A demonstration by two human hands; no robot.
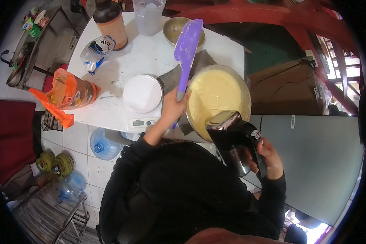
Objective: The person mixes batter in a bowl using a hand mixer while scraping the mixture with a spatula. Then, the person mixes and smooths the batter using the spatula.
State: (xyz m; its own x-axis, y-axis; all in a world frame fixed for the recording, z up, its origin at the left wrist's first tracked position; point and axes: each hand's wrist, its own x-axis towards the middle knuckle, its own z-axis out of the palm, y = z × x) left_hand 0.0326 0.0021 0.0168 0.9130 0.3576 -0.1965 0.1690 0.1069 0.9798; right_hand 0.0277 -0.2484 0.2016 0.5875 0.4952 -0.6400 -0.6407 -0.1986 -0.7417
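A purple spatula (188,42) smeared with pale batter stands upright in my left hand (175,106), whose fingers wrap its grey handle beside the bowl. My right hand (269,157) grips the handle of a black and silver hand mixer (232,140). The mixer's front end is over the near edge of a large metal bowl (248,101) of pale yellow batter (216,91). Its beaters are hidden. Under the bowl's left side lies a grey cloth (171,79).
Left of the bowl is a digital scale (137,123) with a round white plate (142,93). Farther off stand a brown bottle (112,28), a clear jug (148,18) and a small metal bowl (173,29). An orange bag (69,91) sits at the table's left edge.
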